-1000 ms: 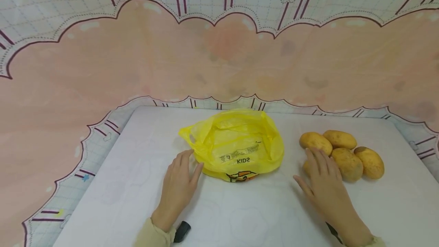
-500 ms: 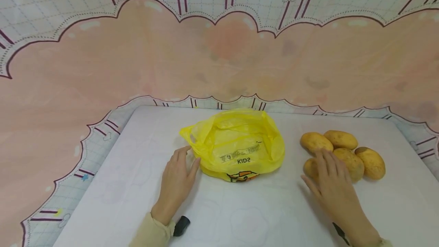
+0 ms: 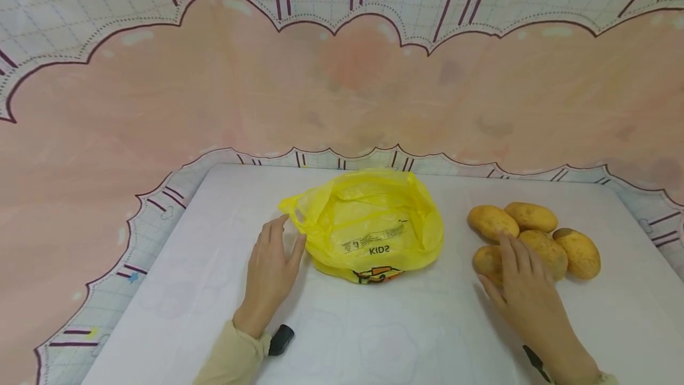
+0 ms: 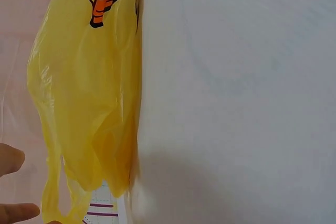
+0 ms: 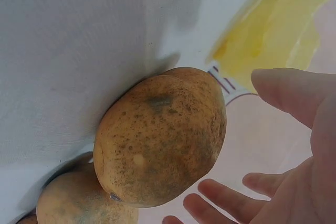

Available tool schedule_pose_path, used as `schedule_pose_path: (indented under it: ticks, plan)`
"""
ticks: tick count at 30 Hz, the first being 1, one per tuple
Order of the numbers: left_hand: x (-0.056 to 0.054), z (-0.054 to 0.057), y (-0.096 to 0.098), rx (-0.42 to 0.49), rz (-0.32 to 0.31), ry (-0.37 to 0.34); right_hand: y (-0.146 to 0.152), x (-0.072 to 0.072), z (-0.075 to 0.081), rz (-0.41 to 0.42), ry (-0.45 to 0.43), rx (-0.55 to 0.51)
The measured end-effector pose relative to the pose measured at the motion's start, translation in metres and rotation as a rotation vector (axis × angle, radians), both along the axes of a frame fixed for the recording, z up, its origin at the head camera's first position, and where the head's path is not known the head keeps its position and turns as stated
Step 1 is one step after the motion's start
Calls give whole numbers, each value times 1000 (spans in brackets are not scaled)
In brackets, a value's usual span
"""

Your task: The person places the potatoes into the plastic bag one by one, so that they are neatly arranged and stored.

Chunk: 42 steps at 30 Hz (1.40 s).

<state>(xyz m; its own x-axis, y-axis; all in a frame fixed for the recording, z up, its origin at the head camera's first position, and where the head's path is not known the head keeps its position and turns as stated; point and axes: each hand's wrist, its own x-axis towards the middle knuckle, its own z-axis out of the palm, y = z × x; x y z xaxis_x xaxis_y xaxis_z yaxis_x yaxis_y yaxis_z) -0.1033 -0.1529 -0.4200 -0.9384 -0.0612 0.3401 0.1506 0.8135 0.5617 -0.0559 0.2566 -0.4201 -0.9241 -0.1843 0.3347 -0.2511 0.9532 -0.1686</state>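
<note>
A yellow plastic bag (image 3: pixel 374 224) stands on the white table with its mouth open upward and "KIDS" printed on it. My left hand (image 3: pixel 269 272) is at the bag's left side, fingers extended by its handle loop (image 4: pixel 51 192). Several potatoes (image 3: pixel 529 217) lie in a group to the right of the bag. Over the nearest of them hovers my right hand (image 3: pixel 526 290), thumb spread from the fingers. In the right wrist view a speckled potato (image 5: pixel 163 140) sits in front of that hand's spread fingers, with nothing gripped.
The white table (image 3: pixel 385 331) reaches back to a patterned cloth (image 3: pixel 342 94) in peach and checked white. A dark wrist strap piece (image 3: pixel 281 340) shows at the left cuff. Table surface lies between the bag and the potatoes.
My right hand has shifted slightly right and down over the nearest potato, uncovering more of it. My left hand has moved a little left and up along the bag's side. Bag and potatoes stay put.
</note>
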Motion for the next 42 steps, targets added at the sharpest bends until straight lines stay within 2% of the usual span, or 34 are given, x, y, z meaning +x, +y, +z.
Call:
schedule_pose_path:
  ticks: [4, 8, 19, 25, 42]
  plan:
    - [-2, 0, 1, 41, 8, -70, 1, 0, 0, 17, 24, 8]
    - [-5, -1, 3, 62, 14, -134, 1, 0, 0, 5, 0, 15]
    - [-12, -5, 9, 80, 25, -200, 2, 0, 5, -12, -55, 50]
    - [-14, -4, 11, 98, 25, -205, 3, -2, 5, -6, -46, 68]
    - [-16, -3, 12, 165, -48, -183, 4, -10, 6, 36, 51, 107]
